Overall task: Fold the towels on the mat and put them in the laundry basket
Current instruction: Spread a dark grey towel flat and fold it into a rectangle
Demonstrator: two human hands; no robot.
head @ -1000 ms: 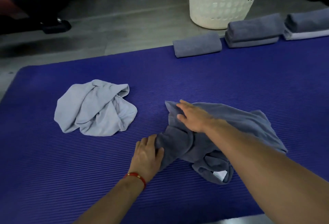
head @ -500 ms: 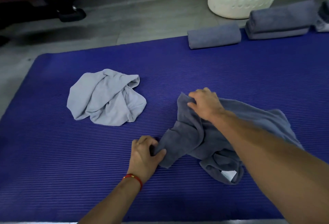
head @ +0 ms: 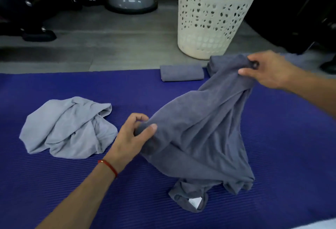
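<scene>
While both hands lift it, the dark grey towel [head: 200,137] hangs in soft folds, its lower edge with a white tag [head: 195,202] resting on the ribbed blue mat [head: 72,192]. Left hand [head: 131,137] pinches one corner; right hand [head: 269,70] grasps another. A crumpled pale towel [head: 67,128] lies left. A folded towel [head: 181,73] sits near the perforated cream plastic basket [head: 211,19], whose contents cannot be seen. Writing behind is unreadable.

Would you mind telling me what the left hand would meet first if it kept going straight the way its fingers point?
The left hand already pinches the dark grey towel, so it would only push further into that cloth. Beyond it lies the folded towel, though depth is hard to judge.
</scene>
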